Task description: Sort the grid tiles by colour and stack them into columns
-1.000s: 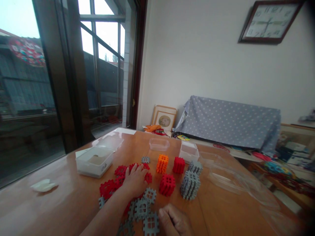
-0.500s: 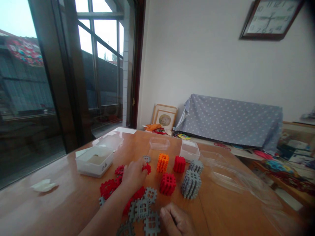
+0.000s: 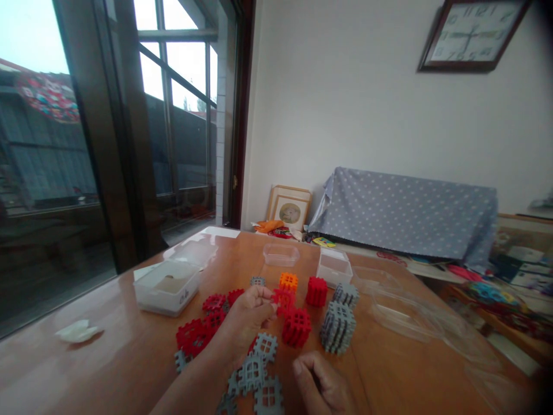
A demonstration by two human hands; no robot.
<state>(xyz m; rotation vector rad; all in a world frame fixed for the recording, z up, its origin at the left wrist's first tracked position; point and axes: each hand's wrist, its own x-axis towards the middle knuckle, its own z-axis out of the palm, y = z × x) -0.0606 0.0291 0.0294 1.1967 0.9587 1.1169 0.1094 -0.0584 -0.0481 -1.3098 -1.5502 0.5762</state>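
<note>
My left hand (image 3: 248, 314) is lifted a little above the wooden table (image 3: 108, 357), fingers pinched on a flat red waffle piece (image 3: 283, 300). Under and left of it lie several loose red pieces (image 3: 199, 331); grey pieces (image 3: 259, 374) lie nearer me. My right hand (image 3: 322, 386) rests curled at the bottom edge, beside the grey pieces; what it holds, if anything, is hidden. Built cubes stand just beyond: a red cube (image 3: 296, 327), an orange cube (image 3: 288, 281), a second red cube (image 3: 317, 291), and two grey cubes (image 3: 338, 325).
A white plastic box (image 3: 166, 286) stands at the left, its lid (image 3: 192, 252) behind it. Small clear containers (image 3: 280, 253) and a white tub (image 3: 333, 267) sit further back. Clear plastic lids (image 3: 406, 314) lie right. A crumpled tissue (image 3: 78, 332) lies far left.
My left hand went from lying flat on the red pieces to closing on one red piece and lifting it rightward toward the cubes. My right hand has hardly moved.
</note>
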